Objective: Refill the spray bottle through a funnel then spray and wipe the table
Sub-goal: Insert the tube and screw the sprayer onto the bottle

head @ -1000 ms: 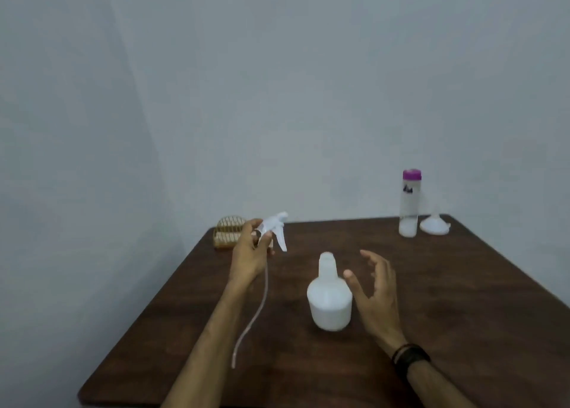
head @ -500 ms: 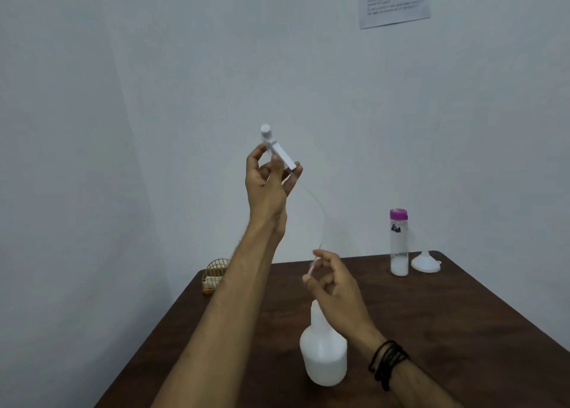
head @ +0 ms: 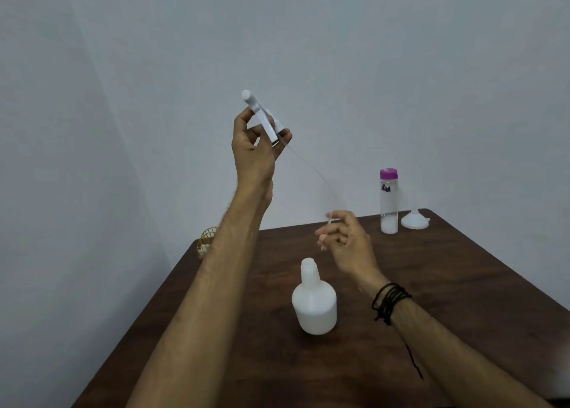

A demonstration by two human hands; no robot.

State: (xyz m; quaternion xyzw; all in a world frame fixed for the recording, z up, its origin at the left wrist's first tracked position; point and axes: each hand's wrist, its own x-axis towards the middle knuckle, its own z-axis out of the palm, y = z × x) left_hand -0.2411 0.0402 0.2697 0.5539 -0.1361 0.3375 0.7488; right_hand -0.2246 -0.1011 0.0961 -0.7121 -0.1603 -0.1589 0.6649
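— What sits nearest you?

— My two forearms come up from the bottom of the frame, and black cords wrap my right wrist at lower right. Between the arms, just below the middle of the frame, the bottle stands upright on the table, white, its neck uncapped.

— Is either hand on it?

— Neither. My right hand hangs above the bottle's neck and a little to its right, clear of it. Its fingers are curled, and thumb and fingertips pinch the lower end of the tube.

— And the tube runs where?

— Up and to the left, a thin clear line against the wall, to the sprayer in my left hand. That hand is raised well above the table, left of the frame's centre. Its fingers and thumb are closed round the white sprayer, which tilts with its round end pointing to the upper left.

— Farther back?

— At the right, near the table's far edge, a clear flask with a purple cap stands upright, white in its lower part. Just beside it on the right lies the funnel, wide mouth down, spout up. At the far left corner of the table a small wire basket shows partly behind my left forearm.
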